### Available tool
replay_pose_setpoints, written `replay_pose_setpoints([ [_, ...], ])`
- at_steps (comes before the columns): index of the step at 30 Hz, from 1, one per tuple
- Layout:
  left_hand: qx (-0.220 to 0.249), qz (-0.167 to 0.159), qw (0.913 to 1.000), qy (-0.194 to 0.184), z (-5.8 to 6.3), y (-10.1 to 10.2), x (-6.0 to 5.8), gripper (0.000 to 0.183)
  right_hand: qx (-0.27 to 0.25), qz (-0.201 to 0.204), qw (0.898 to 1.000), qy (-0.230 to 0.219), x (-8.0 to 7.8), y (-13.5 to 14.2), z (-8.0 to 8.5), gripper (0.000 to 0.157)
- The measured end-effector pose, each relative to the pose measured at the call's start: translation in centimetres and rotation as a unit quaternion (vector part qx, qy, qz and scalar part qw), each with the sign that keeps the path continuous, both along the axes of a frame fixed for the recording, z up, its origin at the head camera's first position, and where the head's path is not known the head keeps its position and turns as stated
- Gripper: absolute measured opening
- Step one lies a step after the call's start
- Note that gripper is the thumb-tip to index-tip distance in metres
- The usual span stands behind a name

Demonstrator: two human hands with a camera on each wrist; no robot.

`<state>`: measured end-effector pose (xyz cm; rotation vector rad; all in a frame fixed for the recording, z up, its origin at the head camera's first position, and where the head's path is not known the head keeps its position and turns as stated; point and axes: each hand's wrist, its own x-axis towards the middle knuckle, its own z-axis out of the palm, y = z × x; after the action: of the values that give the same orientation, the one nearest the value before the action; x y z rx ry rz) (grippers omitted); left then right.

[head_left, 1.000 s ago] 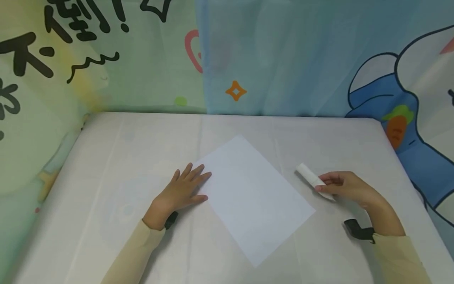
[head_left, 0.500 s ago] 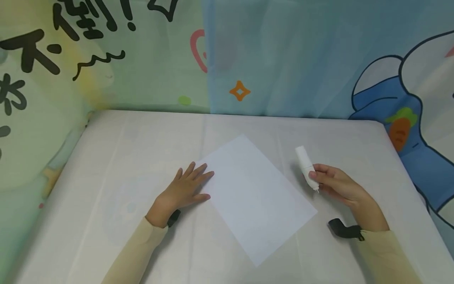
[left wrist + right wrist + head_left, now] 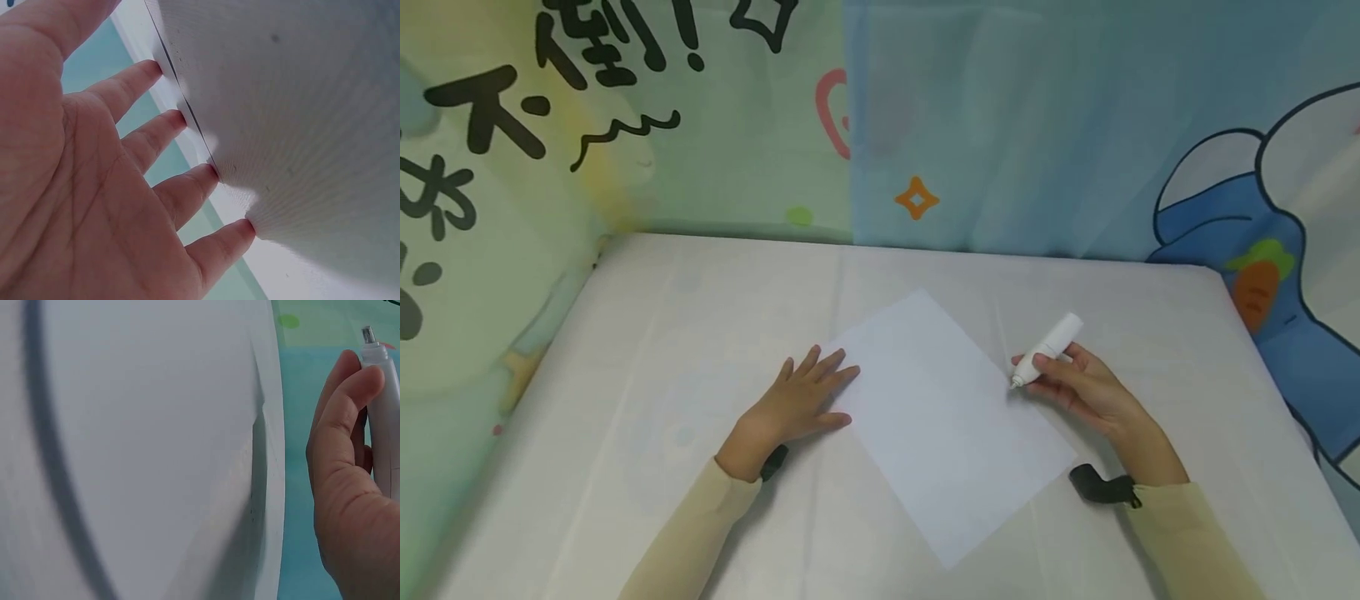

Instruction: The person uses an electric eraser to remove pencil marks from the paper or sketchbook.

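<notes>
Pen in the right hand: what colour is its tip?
The tip is silvery grey, clearest in the right wrist view.

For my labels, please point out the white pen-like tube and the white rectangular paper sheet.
White pen-like tube [image 3: 1052,342]: head view, on its barrel.
White rectangular paper sheet [image 3: 946,425]: head view, bare middle.

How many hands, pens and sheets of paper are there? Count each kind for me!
Hands: 2, the left hand and the right hand
Pens: 1, the white pen
Sheets of paper: 1, the white sheet
Total: 4
</notes>
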<state>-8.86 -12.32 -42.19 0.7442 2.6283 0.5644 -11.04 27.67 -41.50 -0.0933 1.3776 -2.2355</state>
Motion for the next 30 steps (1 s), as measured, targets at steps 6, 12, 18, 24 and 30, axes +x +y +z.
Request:
replay_pose_setpoints([
  [6, 0.002, 0.001, 1.0, 0.002, 0.1, 0.5, -0.2, 0.065, 0.041, -0.006, 0.999, 0.031, -0.4, -0.8, 0.2, 0.018],
  [12, 0.008, 0.004, 1.0, 0.003, -0.3, 0.3, 0.2, 0.065, 0.096, -0.035, 0.994, 0.035, -1.1, -2.7, 0.3, 0.014],
  [18, 0.012, 0.005, 0.9999, 0.005, -0.3, 0.1, 0.1, 0.064, 0.13, -0.065, 0.989, 0.02, -1.8, -4.4, 0.8, 0.016],
  [24, 0.005, 0.003, 1.0, 0.003, -0.5, -0.1, -0.1, 0.064, 0.146, -0.077, 0.986, 0.016, -2.2, -5.3, 0.4, 0.018],
  [30, 0.005, 0.003, 1.0, 0.002, -0.6, -0.2, -0.1, 0.063, 0.166, -0.071, 0.984, 0.007, -2.5, -5.9, 0.2, 0.029],
])
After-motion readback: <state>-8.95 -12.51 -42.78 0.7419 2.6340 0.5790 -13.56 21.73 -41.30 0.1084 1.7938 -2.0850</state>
